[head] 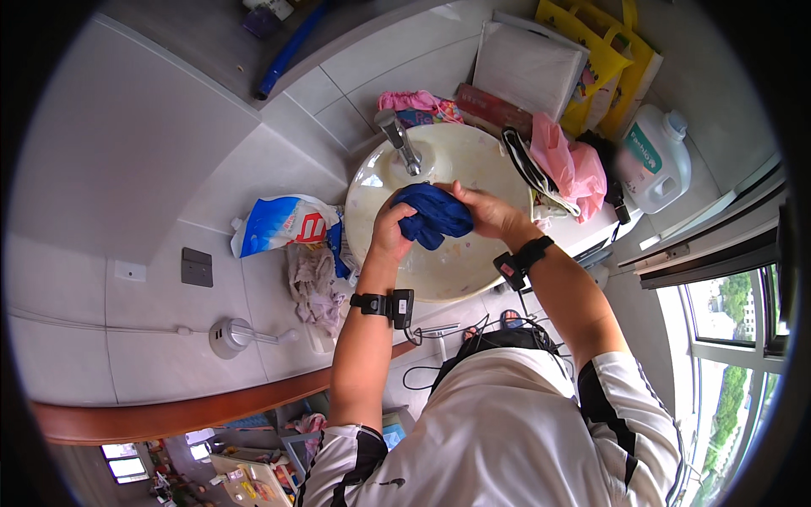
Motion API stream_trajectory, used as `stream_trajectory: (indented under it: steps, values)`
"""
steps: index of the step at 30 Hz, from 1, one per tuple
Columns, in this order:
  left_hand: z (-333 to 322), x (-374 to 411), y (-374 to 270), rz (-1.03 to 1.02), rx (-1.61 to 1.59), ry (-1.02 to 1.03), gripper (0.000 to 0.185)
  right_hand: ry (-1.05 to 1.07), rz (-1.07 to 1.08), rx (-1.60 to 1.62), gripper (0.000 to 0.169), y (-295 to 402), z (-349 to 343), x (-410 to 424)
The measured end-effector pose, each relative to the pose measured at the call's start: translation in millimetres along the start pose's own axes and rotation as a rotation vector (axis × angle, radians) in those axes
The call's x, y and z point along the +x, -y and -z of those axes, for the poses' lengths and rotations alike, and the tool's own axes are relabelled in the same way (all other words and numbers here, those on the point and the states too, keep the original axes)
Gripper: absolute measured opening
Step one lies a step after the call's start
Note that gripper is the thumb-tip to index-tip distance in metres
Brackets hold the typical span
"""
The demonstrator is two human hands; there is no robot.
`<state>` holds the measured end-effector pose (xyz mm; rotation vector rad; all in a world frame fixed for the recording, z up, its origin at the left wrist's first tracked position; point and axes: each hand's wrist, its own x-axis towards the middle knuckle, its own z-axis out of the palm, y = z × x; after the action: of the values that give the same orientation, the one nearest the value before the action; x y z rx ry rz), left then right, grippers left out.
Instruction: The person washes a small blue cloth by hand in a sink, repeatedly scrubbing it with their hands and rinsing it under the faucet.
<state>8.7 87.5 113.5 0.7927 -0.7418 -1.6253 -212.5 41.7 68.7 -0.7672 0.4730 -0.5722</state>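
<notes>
A bunched dark blue cloth (434,215) is held between my two hands above a round washbasin (443,279). My left hand (391,231) grips its left side, with the thumb laid over the fabric. On the opposite side, my right hand (491,212) presses against the cloth with its thumb pointing up; its other fingers are partly hidden behind the fabric. The chrome faucet (400,142) stands at the basin's far rim, its spout just beyond the cloth. I cannot tell whether water runs from it. Both wrists wear black straps with small boxes and cables.
Left of the basin lie a blue-and-white plastic bag (288,220) and crumpled cloths (313,285). To the right are a pink plastic bag (570,165) and a white jug (656,158). Behind stand a pink drawstring pouch (418,109), a red box (494,109) and yellow bags (602,63).
</notes>
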Motion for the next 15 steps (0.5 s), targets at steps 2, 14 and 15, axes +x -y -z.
stream_trajectory:
  steps: [2,14,15]
  values:
    - [9.3,7.4,18.0,-0.005,-0.029,-0.039,0.045,0.092,-0.070,0.116,0.087,-19.9,-21.6,5.4]
    - [23.6,-20.5,5.4,-0.118,0.817,-0.063,0.041,-0.014,-0.054,0.307,0.043,-23.5,-51.7,6.7]
    - [37.7,-15.7,-2.1,-0.098,0.709,-0.101,0.038,0.044,-0.046,0.299,0.041,-20.9,-57.4,6.9]
